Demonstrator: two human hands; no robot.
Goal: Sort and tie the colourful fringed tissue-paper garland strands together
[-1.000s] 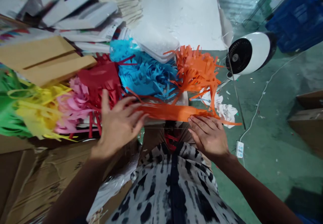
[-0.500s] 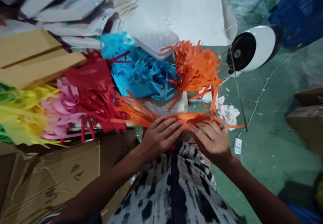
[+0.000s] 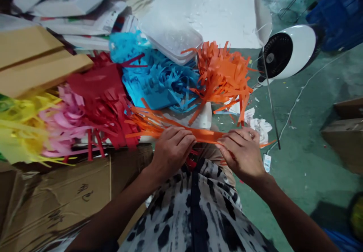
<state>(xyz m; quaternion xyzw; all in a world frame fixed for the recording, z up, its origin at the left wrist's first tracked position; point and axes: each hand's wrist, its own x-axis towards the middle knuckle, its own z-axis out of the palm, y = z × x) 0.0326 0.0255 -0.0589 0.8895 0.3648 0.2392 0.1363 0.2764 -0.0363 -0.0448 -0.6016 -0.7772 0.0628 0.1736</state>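
A strip of orange fringed paper (image 3: 209, 135) stretches between my two hands, in front of my waist. My left hand (image 3: 173, 148) has its fingers wrapped round the strip, and loose orange tails spread out beyond it to the left. Around the other end my right hand (image 3: 241, 150) is closed, with a thin orange tip poking out on its right. Both thumbs are mostly hidden. Just beyond lies a pile of orange fringed paper (image 3: 225, 72), beside a pile of blue fringed paper (image 3: 167, 80).
Red fringed paper (image 3: 99, 93), pink paper strips (image 3: 65, 117) and yellow paper strips (image 3: 25, 121) lie to the left. A clear plastic container (image 3: 176, 44) rests behind the blue pile. Cardboard boxes (image 3: 70, 195) stand lower left. A white fan (image 3: 300, 51) is on the floor at right.
My hands have moved apart, and the orange strip between them is now narrower and straighter. The fingers, flatter before, have curled round it.
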